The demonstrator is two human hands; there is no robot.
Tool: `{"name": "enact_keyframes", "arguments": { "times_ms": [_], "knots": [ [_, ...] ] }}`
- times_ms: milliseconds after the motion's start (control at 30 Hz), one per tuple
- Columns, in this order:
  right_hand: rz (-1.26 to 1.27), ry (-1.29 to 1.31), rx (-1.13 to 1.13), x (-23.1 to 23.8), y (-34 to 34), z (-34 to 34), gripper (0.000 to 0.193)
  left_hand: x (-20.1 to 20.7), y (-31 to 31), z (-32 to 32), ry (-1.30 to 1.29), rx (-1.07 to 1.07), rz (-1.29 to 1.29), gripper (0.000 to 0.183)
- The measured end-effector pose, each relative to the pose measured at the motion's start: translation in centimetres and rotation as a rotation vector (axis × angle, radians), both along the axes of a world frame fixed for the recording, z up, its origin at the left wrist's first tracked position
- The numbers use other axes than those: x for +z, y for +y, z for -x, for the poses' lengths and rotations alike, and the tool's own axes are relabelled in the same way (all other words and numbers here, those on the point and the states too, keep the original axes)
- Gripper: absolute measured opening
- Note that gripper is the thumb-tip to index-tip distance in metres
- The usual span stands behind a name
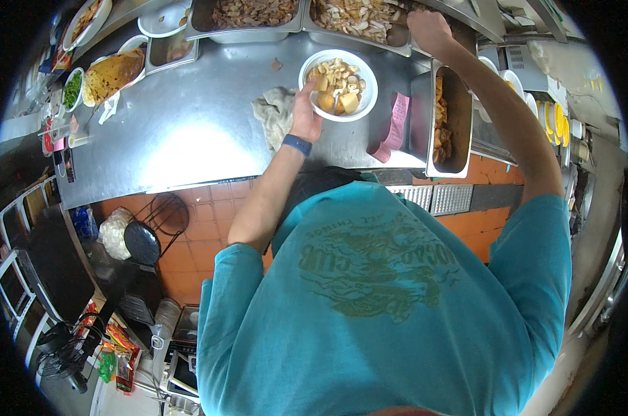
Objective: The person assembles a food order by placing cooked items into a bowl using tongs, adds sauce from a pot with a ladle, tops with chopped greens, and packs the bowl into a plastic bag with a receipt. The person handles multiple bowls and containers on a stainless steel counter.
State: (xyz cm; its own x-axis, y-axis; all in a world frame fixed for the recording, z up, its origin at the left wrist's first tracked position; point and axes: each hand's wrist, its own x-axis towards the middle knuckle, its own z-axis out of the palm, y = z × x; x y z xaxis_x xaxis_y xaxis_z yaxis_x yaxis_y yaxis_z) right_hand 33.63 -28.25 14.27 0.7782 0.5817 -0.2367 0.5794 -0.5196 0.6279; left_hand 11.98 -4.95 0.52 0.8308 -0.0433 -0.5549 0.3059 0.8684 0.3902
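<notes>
A round white bowl (363, 68) holds pale curved slices and yellowish chunks of food. My left hand (304, 116), with a dark blue band on its wrist, grips the bowl's left rim, thumb over the edge, above the steel counter. Stretched far out to the right, my right hand (430, 32) is at the right end of a metal pan (359, 43) of pale sliced food. Its fingers point down and are mostly hidden, so whether they hold anything does not show. Beside the bowl's left edge lies a crumpled grey cloth (272, 114).
A deep metal pan (459, 156) of browned pieces stands at the counter's right, beside a pink paper slip (395, 128). Another pan (248, 33) of brown slices lies at the back. Far left are a folded browned flatbread (113, 76) and a bowl of chopped greens (73, 90).
</notes>
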Motion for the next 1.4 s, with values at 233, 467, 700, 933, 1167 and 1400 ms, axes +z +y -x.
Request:
{"name": "enact_keyframes", "arguments": {
  "times_ms": [233,467,700,933,1167,1400],
  "knots": [
    [-0.079,0.103,-0.190,2.7,-1.2,2.7,0.016,-0.1,-0.4,-1.9,-0.045,-0.048,0.006,0.046],
    [-0.137,0.060,-0.248,0.6,-0.7,3.4,0.016,0.0,-1.0,-3.6,-0.039,-0.087,0.013,0.048],
    [-0.250,0.138,-0.314,1.2,-3.0,3.0,0.020,0.3,-1.9,-3.8,-0.035,-0.105,-0.035,0.051],
    [-0.693,0.315,-0.416,5.8,-6.8,8.1,0.029,0.1,-1.7,-4.7,-0.048,-0.128,0.050,0.049],
    [-0.869,0.707,-0.943,11.2,-7.0,17.4,0.041,0.5,-1.4,-3.7,-0.105,-0.108,0.077,0.054],
    [-0.837,0.681,-0.574,10.5,-5.3,20.2,0.037,0.0,-1.5,-2.9,-0.081,-0.074,0.094,0.054]
  ]
}}
